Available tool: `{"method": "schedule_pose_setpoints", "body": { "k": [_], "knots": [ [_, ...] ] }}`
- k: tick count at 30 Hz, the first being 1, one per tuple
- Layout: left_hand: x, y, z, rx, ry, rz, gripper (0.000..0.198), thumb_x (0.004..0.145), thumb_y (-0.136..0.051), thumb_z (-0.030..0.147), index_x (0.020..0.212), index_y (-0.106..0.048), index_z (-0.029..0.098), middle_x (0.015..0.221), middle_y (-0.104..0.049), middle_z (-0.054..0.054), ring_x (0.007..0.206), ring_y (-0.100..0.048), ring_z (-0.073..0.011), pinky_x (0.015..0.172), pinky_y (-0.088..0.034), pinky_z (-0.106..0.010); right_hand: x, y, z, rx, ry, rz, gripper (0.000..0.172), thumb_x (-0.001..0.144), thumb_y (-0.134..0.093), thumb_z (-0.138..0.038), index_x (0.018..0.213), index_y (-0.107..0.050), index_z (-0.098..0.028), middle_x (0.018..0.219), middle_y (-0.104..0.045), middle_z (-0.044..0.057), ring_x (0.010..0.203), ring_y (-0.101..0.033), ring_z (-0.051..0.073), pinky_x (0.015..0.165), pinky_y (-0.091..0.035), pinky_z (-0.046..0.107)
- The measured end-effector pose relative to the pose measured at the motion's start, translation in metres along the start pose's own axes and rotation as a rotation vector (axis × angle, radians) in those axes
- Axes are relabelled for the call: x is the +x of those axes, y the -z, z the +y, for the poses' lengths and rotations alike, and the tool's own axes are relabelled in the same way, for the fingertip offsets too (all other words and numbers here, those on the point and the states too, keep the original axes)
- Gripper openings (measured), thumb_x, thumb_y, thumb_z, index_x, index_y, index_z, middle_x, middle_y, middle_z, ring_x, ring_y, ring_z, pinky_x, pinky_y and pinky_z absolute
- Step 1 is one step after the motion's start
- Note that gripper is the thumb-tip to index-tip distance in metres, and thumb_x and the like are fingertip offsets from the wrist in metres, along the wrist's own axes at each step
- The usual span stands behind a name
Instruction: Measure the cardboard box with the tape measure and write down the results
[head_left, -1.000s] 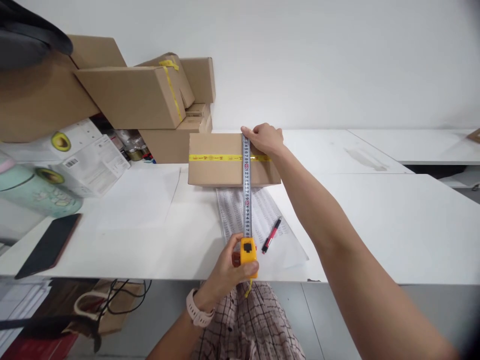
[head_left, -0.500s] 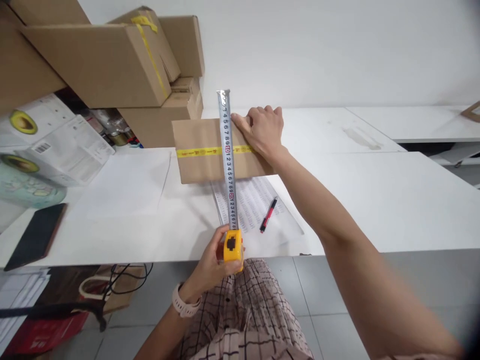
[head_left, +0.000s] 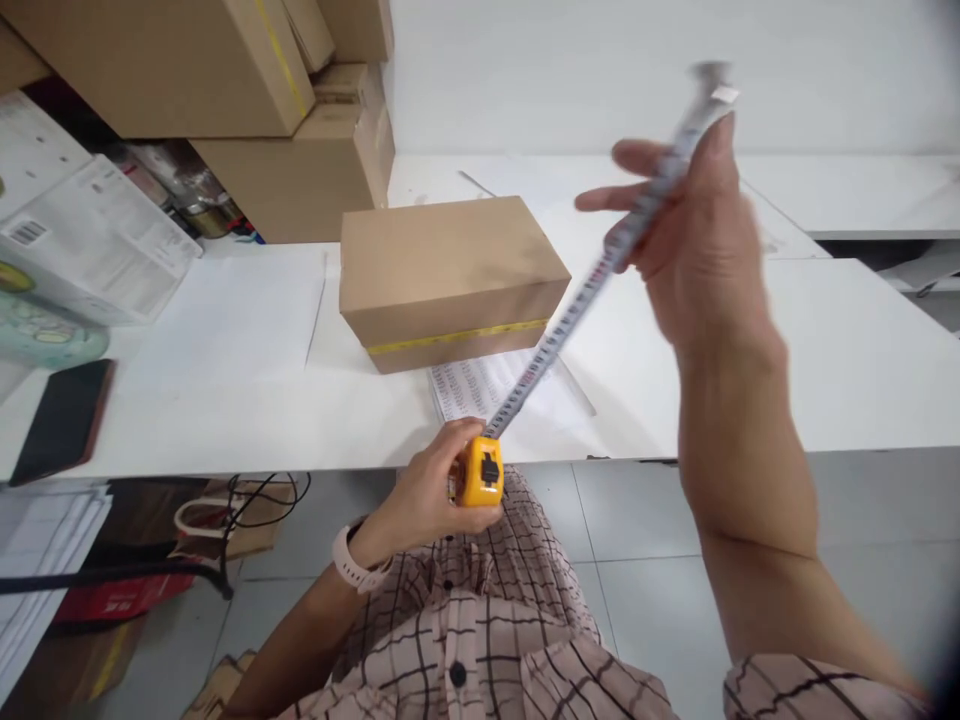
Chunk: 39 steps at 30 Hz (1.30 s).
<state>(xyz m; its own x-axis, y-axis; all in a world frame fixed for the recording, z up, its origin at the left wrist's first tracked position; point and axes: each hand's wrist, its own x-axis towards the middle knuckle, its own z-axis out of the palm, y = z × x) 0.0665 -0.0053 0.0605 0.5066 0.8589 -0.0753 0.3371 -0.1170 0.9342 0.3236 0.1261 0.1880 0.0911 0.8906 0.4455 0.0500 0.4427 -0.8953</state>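
My left hand (head_left: 439, 480), with a pale watch on its wrist, is closed around a yellow tape measure (head_left: 484, 472) near the table's front edge. Its silver blade (head_left: 551, 345) is drawn out and slants up to the right. My right hand (head_left: 697, 220) is raised at the blade's far part, thumb along it and some fingers stretched out behind; motion blurs the blade's end. A brown cardboard box (head_left: 450, 260) rests on the white table, yellow printed tape along its front side. Neither hand touches the box. Printed sheets (head_left: 469, 388) lie partly under it.
Large cardboard boxes (head_left: 292, 175) are stacked at the back left, beside a white carton (head_left: 97, 240). A blank white sheet (head_left: 232, 310) and a black phone (head_left: 64, 420) lie on the left of the table. A white wall (head_left: 540, 80) stands behind.
My right hand has left the box and moved up to the right, to the blade. The blade has swung from upright before the box to a rightward slant. More of the box's top shows.
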Motion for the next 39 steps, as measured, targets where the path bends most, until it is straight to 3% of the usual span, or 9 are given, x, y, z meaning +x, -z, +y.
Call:
{"method": "schedule_pose_setpoints", "body": {
  "k": [3, 8, 12, 17, 21, 26, 30, 35, 39],
  "knots": [
    [-0.012, -0.003, 0.013, 0.139, -0.031, -0.070, 0.075, 0.075, -0.079, 0.030, 0.141, -0.044, 0.026, 0.139, -0.050, -0.010, 0.115, -0.059, -0.0252, 0.095, -0.055, -0.041, -0.013, 0.013, -0.019, 0.055, 0.177, 0.016, 0.014, 0.089, -0.076, -0.033, 0.084, -0.077, -0.020, 0.086, -0.074, 0.003, 0.064, -0.064, 0.010, 0.053, -0.042, 0.026],
    [-0.031, 0.003, 0.015, 0.200, 0.007, 0.028, 0.088, 0.077, -0.081, 0.032, 0.151, -0.033, 0.033, 0.140, -0.054, -0.009, 0.119, -0.061, -0.0276, 0.098, -0.054, -0.044, -0.064, 0.014, -0.005, -0.095, 0.132, 0.154, 0.042, 0.092, -0.068, -0.048, 0.061, -0.069, -0.020, 0.054, -0.063, 0.001, 0.044, -0.056, 0.010, 0.042, -0.041, 0.028],
    [-0.014, 0.017, 0.015, 0.111, -0.149, 0.249, 0.091, 0.076, -0.085, 0.039, 0.151, -0.034, 0.032, 0.142, -0.056, -0.011, 0.127, -0.059, -0.0289, 0.104, -0.053, -0.044, -0.098, -0.023, 0.022, -0.140, -0.029, 0.022, 0.050, 0.091, -0.064, -0.057, 0.058, -0.065, -0.019, 0.051, -0.060, 0.000, 0.041, -0.050, 0.008, 0.038, -0.037, 0.025],
    [0.026, 0.037, 0.018, 0.216, -0.351, 0.329, 0.080, 0.078, -0.084, 0.040, 0.144, -0.040, 0.030, 0.142, -0.057, -0.009, 0.131, -0.058, -0.0268, 0.109, -0.050, -0.043, -0.106, -0.063, 0.052, -0.079, -0.220, -0.112, 0.056, 0.089, -0.055, -0.071, 0.066, -0.060, -0.020, 0.055, -0.053, -0.003, 0.048, -0.047, 0.009, 0.044, -0.038, 0.025],
    [0.038, 0.049, 0.011, 0.324, -0.317, 0.413, 0.073, 0.079, -0.083, 0.032, 0.139, -0.042, 0.028, 0.141, -0.057, -0.008, 0.127, -0.060, -0.0256, 0.107, -0.051, -0.042, -0.103, -0.044, 0.073, -0.172, -0.295, -0.289, 0.050, 0.089, -0.057, -0.069, 0.080, -0.064, -0.021, 0.067, -0.060, 0.000, 0.058, -0.053, 0.012, 0.053, -0.042, 0.027],
    [0.050, 0.044, -0.008, 0.525, -0.199, 0.437, 0.071, 0.077, -0.081, 0.021, 0.137, -0.043, 0.025, 0.136, -0.060, -0.008, 0.123, -0.061, -0.0274, 0.104, -0.052, -0.045, -0.103, -0.016, 0.103, -0.861, -0.408, -0.199, 0.045, 0.093, -0.050, -0.065, 0.095, -0.063, -0.022, 0.069, -0.065, 0.003, 0.063, -0.058, 0.019, 0.062, -0.039, 0.032],
    [0.064, 0.038, -0.021, 0.705, -0.148, 0.394, 0.066, 0.079, -0.078, 0.018, 0.137, -0.045, 0.022, 0.132, -0.062, -0.010, 0.120, -0.061, -0.0290, 0.099, -0.053, -0.045, -0.102, -0.017, 0.114, -1.155, -0.414, -0.357, 0.055, 0.091, -0.052, -0.063, 0.125, -0.055, -0.019, 0.081, -0.072, 0.010, 0.072, -0.064, 0.027, 0.063, -0.040, 0.035],
    [0.063, 0.038, -0.024, 0.884, -0.177, 0.368, 0.053, 0.087, -0.069, 0.018, 0.136, -0.049, 0.018, 0.137, -0.060, -0.014, 0.128, -0.053, -0.0346, 0.106, -0.047, -0.054, -0.102, -0.010, 0.115, -1.113, -0.299, -0.468, 0.037, 0.091, -0.044, -0.027, 0.122, -0.062, -0.018, 0.084, -0.073, 0.010, 0.067, -0.063, 0.023, 0.063, -0.041, 0.035],
    [0.039, 0.004, -0.018, 0.939, -0.370, 0.449, 0.045, 0.093, -0.058, 0.016, 0.137, -0.050, 0.014, 0.141, -0.058, -0.018, 0.139, -0.048, -0.0346, 0.117, -0.038, -0.059, -0.109, 0.010, 0.116, -0.639, -0.369, -0.285, 0.028, 0.087, -0.047, -0.026, 0.099, -0.073, -0.018, 0.066, -0.067, 0.003, 0.060, -0.062, 0.018, 0.060, -0.047, 0.034]
  ]
}}
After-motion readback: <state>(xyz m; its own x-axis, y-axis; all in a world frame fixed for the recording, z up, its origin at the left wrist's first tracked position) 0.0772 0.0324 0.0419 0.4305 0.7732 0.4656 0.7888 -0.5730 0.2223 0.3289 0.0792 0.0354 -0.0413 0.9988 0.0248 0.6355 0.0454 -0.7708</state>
